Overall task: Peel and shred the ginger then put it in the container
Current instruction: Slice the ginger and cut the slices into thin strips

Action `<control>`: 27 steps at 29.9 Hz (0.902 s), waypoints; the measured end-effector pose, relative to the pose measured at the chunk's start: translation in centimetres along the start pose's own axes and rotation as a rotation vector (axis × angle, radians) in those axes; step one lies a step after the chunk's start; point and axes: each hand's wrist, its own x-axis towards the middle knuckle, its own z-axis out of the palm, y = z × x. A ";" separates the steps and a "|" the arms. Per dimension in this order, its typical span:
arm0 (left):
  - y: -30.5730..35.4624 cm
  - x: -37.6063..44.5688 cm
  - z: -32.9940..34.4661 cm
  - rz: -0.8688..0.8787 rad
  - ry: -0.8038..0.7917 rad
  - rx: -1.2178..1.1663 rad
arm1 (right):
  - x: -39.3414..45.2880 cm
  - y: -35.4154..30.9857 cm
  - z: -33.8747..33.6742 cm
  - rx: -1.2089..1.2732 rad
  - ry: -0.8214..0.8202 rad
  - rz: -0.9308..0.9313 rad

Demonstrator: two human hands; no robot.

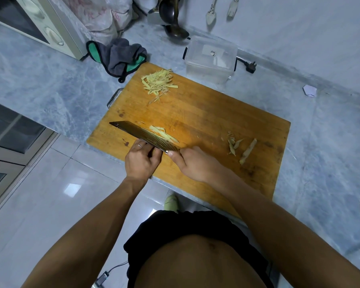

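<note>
Cleaver laid flat, ginger shreds riding on the blade

The right hand [192, 163] is closed around the cleaver [146, 135] handle; the left hand [141, 160] pinches the blade's spine. Ginger shreds [163, 133] lie on the blade just beyond both grips; a larger shred pile [158, 82] and the clear container [211, 59] sit farther off.

My arms are bare from the wrist up, with no sleeves on either one. On my left hand [142, 157] there is a thin pale ring [140, 145] around one finger; my right hand [192, 163] wears nothing. My belly is uncovered above black shorts [187, 223]. Below the counter edge, one foot shows in what looks like a pale green slipper [171, 201].
</note>
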 end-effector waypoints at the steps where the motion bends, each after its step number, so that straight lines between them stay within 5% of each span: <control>1: 0.1 0.0 0.0 0.006 0.001 -0.001 | -0.1 0.0 0.0 0.004 0.012 -0.009; 27: 0.2 0.1 0.0 0.032 0.020 -0.019 | -0.2 0.0 -0.3 -0.018 -0.010 -0.015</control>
